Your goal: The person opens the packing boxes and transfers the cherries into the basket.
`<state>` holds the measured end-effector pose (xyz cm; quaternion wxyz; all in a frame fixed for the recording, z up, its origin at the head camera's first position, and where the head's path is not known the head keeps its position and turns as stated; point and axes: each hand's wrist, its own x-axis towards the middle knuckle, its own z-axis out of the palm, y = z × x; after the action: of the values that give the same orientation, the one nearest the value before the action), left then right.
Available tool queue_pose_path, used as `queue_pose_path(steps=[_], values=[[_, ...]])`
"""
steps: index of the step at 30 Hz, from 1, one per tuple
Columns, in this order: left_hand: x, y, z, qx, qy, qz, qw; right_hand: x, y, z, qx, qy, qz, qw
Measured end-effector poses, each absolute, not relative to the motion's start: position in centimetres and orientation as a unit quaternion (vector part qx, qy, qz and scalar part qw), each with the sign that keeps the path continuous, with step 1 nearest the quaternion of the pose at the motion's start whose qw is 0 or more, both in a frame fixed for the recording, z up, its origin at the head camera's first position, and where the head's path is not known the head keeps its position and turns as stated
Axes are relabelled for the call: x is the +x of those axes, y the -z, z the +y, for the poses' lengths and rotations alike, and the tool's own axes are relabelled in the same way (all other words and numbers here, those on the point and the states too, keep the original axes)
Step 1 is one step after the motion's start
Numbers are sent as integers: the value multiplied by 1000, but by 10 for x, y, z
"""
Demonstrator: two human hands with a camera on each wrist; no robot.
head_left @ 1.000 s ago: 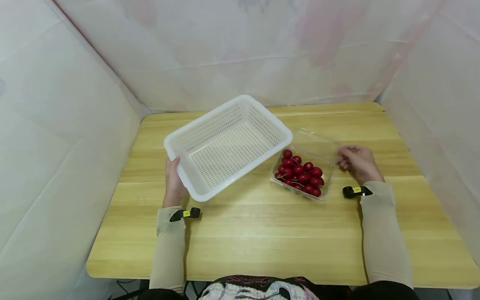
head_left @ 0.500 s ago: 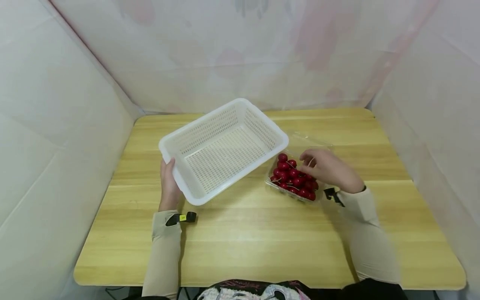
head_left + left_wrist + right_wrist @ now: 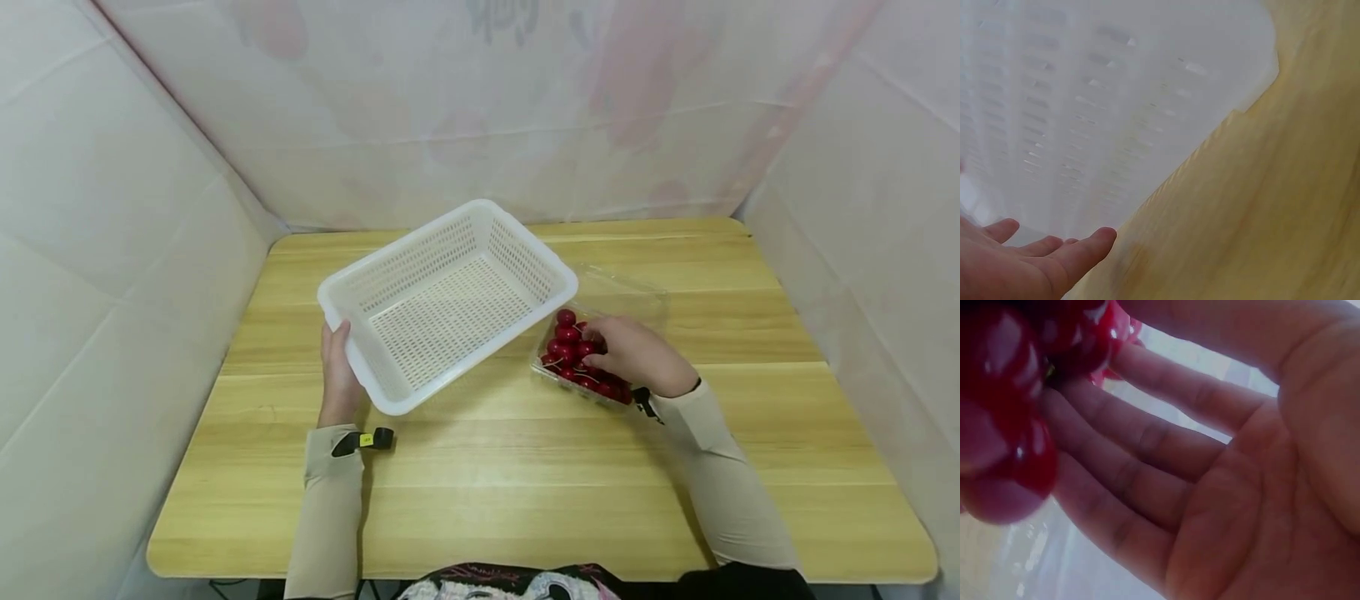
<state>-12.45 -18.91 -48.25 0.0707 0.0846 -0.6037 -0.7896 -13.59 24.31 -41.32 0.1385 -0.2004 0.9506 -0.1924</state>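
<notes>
A white perforated plastic basket (image 3: 450,308) is tilted above the table, with nothing inside it. My left hand (image 3: 341,379) grips its left end, thumb at the rim; in the left wrist view the fingers (image 3: 1079,256) extend beneath its slotted underside. To the right, a clear plastic clamshell box (image 3: 542,367) with its lid laid back holds several red cherries (image 3: 566,350), some with stems. My right hand (image 3: 637,354) reaches into that box from the right. In the right wrist view its fingers (image 3: 1141,437) are nearly straight, fingertips among the cherries, the thumb apart from them.
The clear lid (image 3: 630,292) lies behind the box on the wooden table (image 3: 480,500). Pale fabric walls (image 3: 420,117) enclose the table at the back and both sides. A black camera (image 3: 382,438) sits on the left wrist.
My right hand has moved left from beside the clear lid to the cherries, then lower in among them. The left hand keeps holding the basket. The head view has shifted slightly.
</notes>
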Motion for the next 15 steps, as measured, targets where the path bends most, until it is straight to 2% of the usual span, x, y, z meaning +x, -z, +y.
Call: queue_pose_path(steps=[11,15], values=[[-127,487,-190,81,793,-599,76,-138,405,258,-207,242,938,137],[-127,486,-189,82,797,-594,76,-133,394,271,-220,277,929,107]])
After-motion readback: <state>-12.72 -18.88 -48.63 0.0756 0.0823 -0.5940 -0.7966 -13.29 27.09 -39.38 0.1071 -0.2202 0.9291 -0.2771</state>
